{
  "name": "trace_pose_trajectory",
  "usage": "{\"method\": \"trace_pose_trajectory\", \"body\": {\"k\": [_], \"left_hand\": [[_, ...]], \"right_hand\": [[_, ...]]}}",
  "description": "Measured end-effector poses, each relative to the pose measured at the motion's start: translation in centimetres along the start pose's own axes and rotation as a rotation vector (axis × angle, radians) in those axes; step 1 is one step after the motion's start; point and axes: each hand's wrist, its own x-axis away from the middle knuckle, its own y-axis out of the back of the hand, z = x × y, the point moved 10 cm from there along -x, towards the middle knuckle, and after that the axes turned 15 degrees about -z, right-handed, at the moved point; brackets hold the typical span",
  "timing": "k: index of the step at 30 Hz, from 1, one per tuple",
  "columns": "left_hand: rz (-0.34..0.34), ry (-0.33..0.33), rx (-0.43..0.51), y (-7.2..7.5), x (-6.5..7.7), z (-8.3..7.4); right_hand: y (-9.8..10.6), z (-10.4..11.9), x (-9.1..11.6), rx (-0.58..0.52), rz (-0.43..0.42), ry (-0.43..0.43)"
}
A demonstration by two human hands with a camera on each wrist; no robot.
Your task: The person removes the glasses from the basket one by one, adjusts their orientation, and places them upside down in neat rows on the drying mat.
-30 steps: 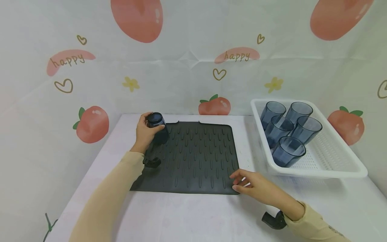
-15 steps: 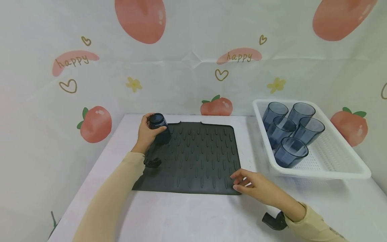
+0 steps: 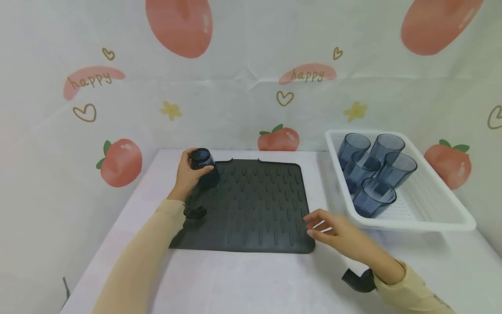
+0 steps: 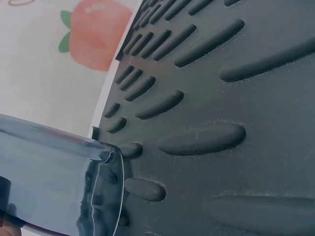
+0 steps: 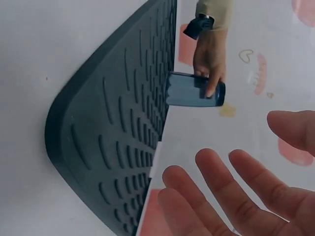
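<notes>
At the far left corner of the dark ribbed mat point(image 3: 255, 209), my left hand point(image 3: 186, 176) grips a blue-tinted drinking glass point(image 3: 204, 168) between thumb and fingers. The glass point(image 5: 194, 91) is upside down, its thick base up and its rim at the mat. Close up in the left wrist view, the clear rim end of the glass point(image 4: 64, 172) meets the mat's ribs. My right hand point(image 3: 333, 231) hovers by the mat's front right corner, holding nothing. In the right wrist view its fingers point(image 5: 216, 172) are spread and slightly bent.
On the right side of the white table point(image 3: 251, 279) stands a white perforated basket point(image 3: 431, 224). Several blue glasses point(image 3: 374, 198) stand mouth up in its left part. A fruit-printed cloth point(image 3: 235, 100) hangs behind the table's back edge.
My right hand has risen off the mat's front right corner and shifted slightly right, uncovering that corner. My left hand and its glass stay in the same place.
</notes>
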Motion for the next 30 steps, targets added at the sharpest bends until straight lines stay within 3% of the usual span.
{"method": "trace_pose_trajectory", "body": {"k": [7,15,26,30], "left_hand": [[0.006,-0.015,-0.027,0.0,0.1,0.3],[0.015,0.014,-0.006,0.0,0.1,-0.1],[0.026,0.023,-0.007,0.1,1.1,-1.9],[0.031,0.02,-0.001,0.0,1.1,-1.9]], "right_hand": [[1.3,0.1,0.1,0.003,-0.125,0.028],[3.2,1.8,0.4,-0.022,-0.325,0.159],[6.3,3.5,1.1,-0.206,-0.523,0.251],[7.3,4.0,1.4,-0.352,-0.549,0.314]]}}
